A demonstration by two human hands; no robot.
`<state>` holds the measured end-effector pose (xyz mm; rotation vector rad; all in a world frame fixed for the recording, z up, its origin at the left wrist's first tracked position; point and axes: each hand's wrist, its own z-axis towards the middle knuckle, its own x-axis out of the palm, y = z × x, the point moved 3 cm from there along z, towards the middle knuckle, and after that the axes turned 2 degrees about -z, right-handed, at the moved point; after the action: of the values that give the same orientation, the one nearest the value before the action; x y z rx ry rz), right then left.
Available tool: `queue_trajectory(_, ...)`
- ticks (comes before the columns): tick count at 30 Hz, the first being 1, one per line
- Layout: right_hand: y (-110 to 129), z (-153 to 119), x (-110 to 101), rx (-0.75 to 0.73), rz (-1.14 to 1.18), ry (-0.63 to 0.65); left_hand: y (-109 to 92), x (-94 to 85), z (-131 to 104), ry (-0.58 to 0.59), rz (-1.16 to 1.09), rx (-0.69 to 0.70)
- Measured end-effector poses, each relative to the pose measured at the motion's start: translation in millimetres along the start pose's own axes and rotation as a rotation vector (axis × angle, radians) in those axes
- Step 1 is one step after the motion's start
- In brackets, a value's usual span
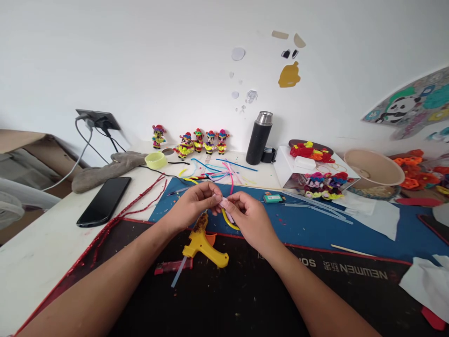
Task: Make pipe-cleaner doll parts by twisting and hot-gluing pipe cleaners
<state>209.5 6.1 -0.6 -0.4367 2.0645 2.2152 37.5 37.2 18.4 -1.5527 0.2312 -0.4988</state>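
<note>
Both hands meet over the blue mat (301, 224), fingertips pinched on a small pale pink piece (223, 202). My left hand (196, 201) closes on its left side, and my right hand (249, 213) holds it from the right. A yellow pipe cleaner (230, 225) curves just below the fingers, with a pale lilac bit beside it. Under my left hand lies a yellow glue gun (205, 248), its nozzle end stained brown and a clear glue stick (179, 272) poking out of its back.
Pipe cleaners (224, 171) lie behind the hands, below several small figures (185, 146). A black thermos (259, 138) stands behind. At left are a phone (104, 201) and red strands (122, 213); at right, a white box (286, 164) and a beige bowl (373, 167).
</note>
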Motion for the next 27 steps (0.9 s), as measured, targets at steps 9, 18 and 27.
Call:
queue_trajectory(9,3.6,-0.6,-1.5,-0.017,-0.058,-0.009,1.6,0.8,-0.5,0.005,-0.005,-0.005)
queue_trajectory(18,9.3,-2.1,-0.5,-0.029,-0.076,-0.012,3.3,0.5,-0.4,0.024,-0.005,-0.030)
queue_trajectory(27,8.0,-2.4,-2.9,-0.057,-0.182,-0.046,5.5,-2.5,2.2,-0.041,-0.003,-0.019)
